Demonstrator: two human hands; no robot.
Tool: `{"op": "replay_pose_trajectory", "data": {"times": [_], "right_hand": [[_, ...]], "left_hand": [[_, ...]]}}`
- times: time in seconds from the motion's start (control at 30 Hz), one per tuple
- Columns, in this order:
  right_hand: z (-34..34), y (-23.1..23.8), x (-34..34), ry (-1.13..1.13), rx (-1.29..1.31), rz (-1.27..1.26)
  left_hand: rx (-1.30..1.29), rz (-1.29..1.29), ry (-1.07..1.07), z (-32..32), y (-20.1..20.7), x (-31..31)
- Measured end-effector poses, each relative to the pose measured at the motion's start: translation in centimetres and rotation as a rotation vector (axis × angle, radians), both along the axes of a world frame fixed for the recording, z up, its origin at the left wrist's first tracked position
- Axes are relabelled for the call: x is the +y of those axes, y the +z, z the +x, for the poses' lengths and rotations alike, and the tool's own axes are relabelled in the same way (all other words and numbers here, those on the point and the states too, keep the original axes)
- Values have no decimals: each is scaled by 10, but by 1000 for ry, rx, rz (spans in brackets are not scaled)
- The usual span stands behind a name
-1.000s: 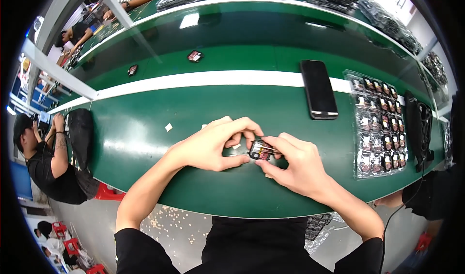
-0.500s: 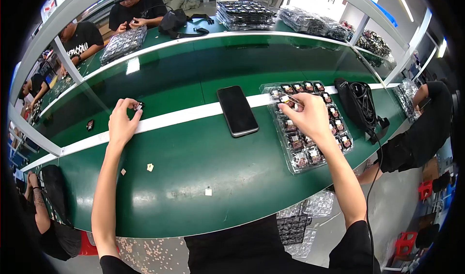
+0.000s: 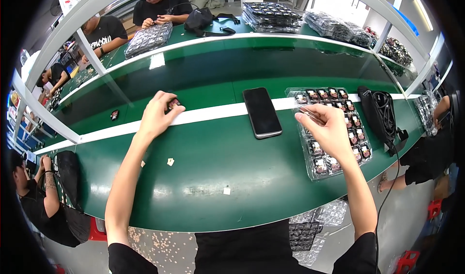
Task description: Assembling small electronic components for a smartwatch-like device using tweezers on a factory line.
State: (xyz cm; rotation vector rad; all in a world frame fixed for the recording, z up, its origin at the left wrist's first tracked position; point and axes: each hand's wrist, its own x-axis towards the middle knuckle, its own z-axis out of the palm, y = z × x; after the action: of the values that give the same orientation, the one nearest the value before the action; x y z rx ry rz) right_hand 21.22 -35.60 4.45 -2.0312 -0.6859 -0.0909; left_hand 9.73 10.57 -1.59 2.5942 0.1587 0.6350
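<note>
Over the white strip on the bench, my left hand [image 3: 157,113] is closed, pinching a small black and reddish part [image 3: 174,103] between thumb and fingertips. My right hand [image 3: 330,128] is closed too, gripping thin metal tweezers [image 3: 307,111] above the left side of a clear plastic tray [image 3: 314,173]. Rows of small black parts with white and reddish tops sit in the tray's pockets. My right hand hides several of these pockets. Another small black part [image 3: 115,114] lies alone on the green surface, left of my left hand.
Between my hands lies a black phone [image 3: 262,113]. Scraps of pale paper [image 3: 226,191] dot the green bench [image 3: 203,167]. A black pouch with a cable [image 3: 380,111] is right of the tray. Stacked trays [image 3: 271,17] and co-workers are beyond the partition.
The whole view has shifted, with the bench now farther right in the picture. My right hand with the tweezers has moved toward me over the tray. My left hand still pinches its part.
</note>
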Motion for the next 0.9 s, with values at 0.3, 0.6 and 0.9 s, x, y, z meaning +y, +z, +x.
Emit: {"op": "replay_pose_trajectory", "data": {"times": [0.3, 0.6, 0.9], "right_hand": [[-67, -13, 69, 457, 391, -60], [-87, -58, 92, 442, 439, 116], [-88, -64, 93, 417, 355, 73]], "left_hand": [[126, -68, -516, -80, 9, -110], [157, -33, -371, -89, 1, -106], [185, -121, -433, -89, 1, -103]]}}
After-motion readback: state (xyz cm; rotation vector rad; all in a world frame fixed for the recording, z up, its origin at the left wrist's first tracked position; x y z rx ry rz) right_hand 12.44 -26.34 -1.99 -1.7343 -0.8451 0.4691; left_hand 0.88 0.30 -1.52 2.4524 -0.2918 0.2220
